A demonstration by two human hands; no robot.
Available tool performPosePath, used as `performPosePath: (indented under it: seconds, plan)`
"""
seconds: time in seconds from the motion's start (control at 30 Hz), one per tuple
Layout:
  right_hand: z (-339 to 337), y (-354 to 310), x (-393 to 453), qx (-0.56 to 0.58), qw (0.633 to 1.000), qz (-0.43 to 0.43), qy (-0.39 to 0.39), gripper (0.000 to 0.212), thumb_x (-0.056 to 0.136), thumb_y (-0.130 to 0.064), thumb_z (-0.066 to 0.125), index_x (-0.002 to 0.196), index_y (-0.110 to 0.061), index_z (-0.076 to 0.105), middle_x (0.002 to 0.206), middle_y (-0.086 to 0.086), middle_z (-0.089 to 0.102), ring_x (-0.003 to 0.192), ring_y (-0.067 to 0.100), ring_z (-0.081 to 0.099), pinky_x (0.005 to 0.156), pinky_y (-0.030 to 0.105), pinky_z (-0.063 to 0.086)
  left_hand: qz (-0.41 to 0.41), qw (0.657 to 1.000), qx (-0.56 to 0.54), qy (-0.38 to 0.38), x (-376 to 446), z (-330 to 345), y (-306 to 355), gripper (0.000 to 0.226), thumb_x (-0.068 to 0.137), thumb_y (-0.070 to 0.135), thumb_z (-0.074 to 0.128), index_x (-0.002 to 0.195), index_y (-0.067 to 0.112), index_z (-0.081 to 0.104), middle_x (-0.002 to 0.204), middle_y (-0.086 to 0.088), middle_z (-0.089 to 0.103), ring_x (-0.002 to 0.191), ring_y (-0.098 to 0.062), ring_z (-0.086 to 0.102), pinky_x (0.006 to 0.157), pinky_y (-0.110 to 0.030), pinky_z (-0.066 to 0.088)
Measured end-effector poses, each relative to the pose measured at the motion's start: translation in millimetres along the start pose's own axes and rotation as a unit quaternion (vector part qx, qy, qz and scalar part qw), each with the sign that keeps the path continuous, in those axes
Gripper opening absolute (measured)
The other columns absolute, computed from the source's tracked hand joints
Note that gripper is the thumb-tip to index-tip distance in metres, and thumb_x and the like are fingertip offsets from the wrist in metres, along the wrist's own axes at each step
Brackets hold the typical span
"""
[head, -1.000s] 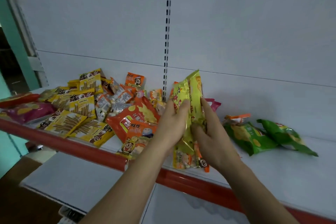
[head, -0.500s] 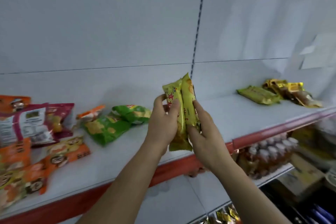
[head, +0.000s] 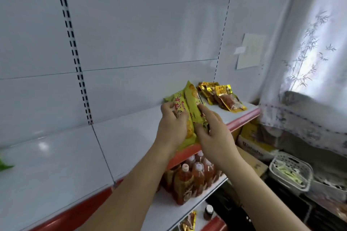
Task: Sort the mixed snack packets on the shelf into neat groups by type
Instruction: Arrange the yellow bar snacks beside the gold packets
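Observation:
Two long yellow-green snack packets [head: 189, 107] are held upright side by side above the right part of the white shelf [head: 78, 155]. My left hand [head: 173, 127] grips the left packet, my right hand [head: 212, 133] presses on the right one. Behind them lies another yellow-green packet [head: 169, 98], mostly hidden. Gold and red packets [head: 223, 97] lie in a small pile at the shelf's far right end. A green packet tip [head: 4, 164] shows at the left edge.
The shelf has a red front rail [head: 242, 121]. Below it stand several bottles of reddish drink [head: 191, 178]. A yellow carton [head: 251, 140] and a white perforated basket [head: 291, 170] sit at the lower right. A patterned curtain [head: 311, 62] hangs on the right.
My view and both hands have swung right along the shelf with the two packets. The mixed pile has left the view; the gold packets at the right end are now close behind my hands.

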State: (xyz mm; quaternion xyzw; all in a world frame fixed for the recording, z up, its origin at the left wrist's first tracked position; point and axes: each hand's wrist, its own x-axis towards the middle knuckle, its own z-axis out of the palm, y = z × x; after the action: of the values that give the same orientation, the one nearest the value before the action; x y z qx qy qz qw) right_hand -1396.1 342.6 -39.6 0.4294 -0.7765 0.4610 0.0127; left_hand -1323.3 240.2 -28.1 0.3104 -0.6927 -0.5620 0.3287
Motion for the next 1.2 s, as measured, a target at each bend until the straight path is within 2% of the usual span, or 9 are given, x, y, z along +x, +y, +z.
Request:
performPosePath:
  seconds: [0.13,0.3,0.47,0.8,0.9,1.0,1.03,1.1,1.2]
  plan:
    - [-1.6,35.7,54.9,-0.019,1.000,-0.011,-0.013,0.054,0.102,-0.018,0.048,0.154,-0.027,0.036,0.147,-0.008,0.042,0.087,-0.030,0.044,0.070,-0.006,0.035,0.027,0.991,0.130,0.016,54.7,28.4,-6.0,0.040,0.107,0.035,0.045,0.143,0.020,0.036,0.124,-0.008,0.068,0.106,-0.031,0.068,0.094,-0.050,0.055]
    - [4.2,76.1,129.7,-0.041,0.998,-0.027,-0.036,0.055,0.101,-0.021,0.050,0.153,-0.029,0.037,0.147,-0.007,0.043,0.089,-0.003,0.051,0.072,0.004,0.036,0.030,0.988,0.140,0.049,135.0,51.4,-14.0,0.047,0.103,0.042,0.053,0.142,0.021,0.038,0.128,-0.006,0.065,0.110,-0.029,0.066,0.094,-0.049,0.057]
    - [12.1,110.3,193.9,-0.078,0.995,-0.033,-0.050,0.053,0.100,-0.015,0.048,0.152,-0.020,0.040,0.150,-0.004,0.042,0.130,0.014,0.043,0.091,0.010,0.026,0.019,0.979,0.169,0.115,199.2,62.1,-23.7,0.051,0.103,0.041,0.053,0.146,0.019,0.037,0.126,-0.008,0.067,0.110,-0.032,0.066,0.089,-0.042,0.054]
    - [53.2,169.2,257.0,-0.168,0.972,-0.128,-0.106,0.039,0.096,-0.022,0.048,0.135,-0.020,0.057,0.133,0.006,0.054,0.114,0.032,0.057,0.087,0.041,0.051,-0.073,0.931,0.298,0.197,256.2,101.5,-52.6,0.051,0.100,0.046,0.055,0.139,0.015,0.046,0.127,-0.010,0.066,0.119,-0.034,0.061,0.091,-0.039,0.049]
    - [50.9,182.5,265.0,-0.161,0.960,-0.175,-0.152,0.047,0.097,-0.038,0.031,0.138,-0.025,0.051,0.140,0.003,0.049,0.121,0.032,0.051,0.096,0.045,0.048,-0.083,0.911,0.331,0.233,260.7,114.7,-57.4,0.048,0.100,0.049,0.050,0.135,0.015,0.052,0.127,-0.010,0.064,0.120,-0.035,0.059,0.097,-0.045,0.051]
    - [45.8,197.0,271.6,-0.153,0.928,-0.227,-0.253,0.046,0.098,-0.035,0.024,0.117,-0.011,0.058,0.145,0.016,0.048,0.125,0.043,0.051,0.096,0.053,0.050,-0.114,0.902,0.344,0.233,262.8,118.5,-61.8,0.051,0.102,0.051,0.045,0.136,0.015,0.055,0.129,-0.012,0.062,0.122,-0.036,0.056,0.101,-0.047,0.049]
    - [44.3,201.1,273.0,-0.159,0.917,-0.242,-0.275,0.050,0.101,-0.037,0.019,0.116,-0.009,0.058,0.149,0.019,0.045,0.129,0.046,0.047,0.100,0.054,0.048,-0.125,0.902,0.342,0.233,262.9,117.7,-63.6,0.051,0.102,0.052,0.043,0.136,0.016,0.056,0.128,-0.012,0.063,0.122,-0.036,0.056,0.102,-0.047,0.049]
    - [38.8,203.1,275.9,-0.154,0.909,-0.256,-0.290,0.075,0.100,-0.055,0.000,0.141,-0.011,0.046,0.162,0.014,0.026,0.146,0.040,0.026,0.116,0.049,0.031,-0.148,0.902,0.336,0.227,262.4,115.9,-64.0,0.052,0.101,0.056,0.041,0.130,0.017,0.061,0.123,-0.013,0.064,0.118,-0.036,0.059,0.099,-0.045,0.050]
    - [27.2,199.2,278.2,-0.093,0.924,-0.212,-0.304,0.063,0.105,-0.053,0.020,0.159,-0.022,0.017,0.166,0.005,0.013,0.152,0.027,0.010,0.121,0.040,0.016,-0.153,0.915,0.302,0.220,258.5,113.8,-62.1,0.057,0.102,0.060,0.036,0.122,0.015,0.066,0.118,-0.013,0.067,0.113,-0.035,0.062,0.097,-0.043,0.051]
